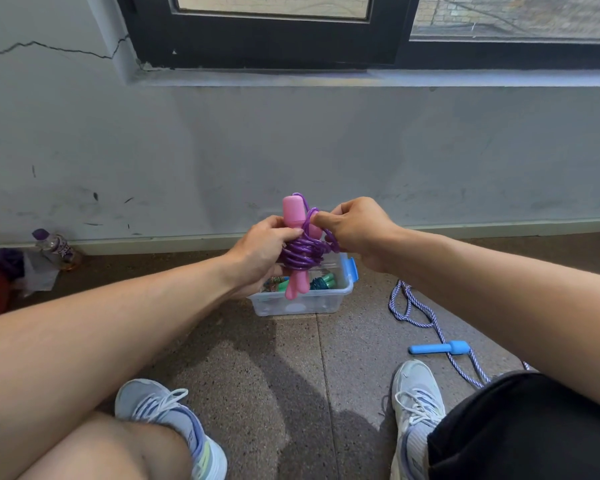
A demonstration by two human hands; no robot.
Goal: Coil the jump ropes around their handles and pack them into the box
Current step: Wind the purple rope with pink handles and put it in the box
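My left hand (pixel 262 252) grips the pink handles (pixel 293 216) wound with purple rope (pixel 300 254), above the clear box (pixel 302 301). My right hand (pixel 355 230) fingers pinch a rope loop; a blue-handled rope (pixel 439 348) lies on the floor.

Your left hand (pixel 262 252) and right hand (pixel 352 230) hold the coiled jump rope (pixel 300 252) between them, above the box (pixel 302 301). The box sits on the floor (pixel 291 358) ahead of your shoes, near the wall. Another rope (pixel 426 317) and its handle (pixel 439 348) lie right of the box. A bottle (pixel 54 247) lies far left, against the wall.
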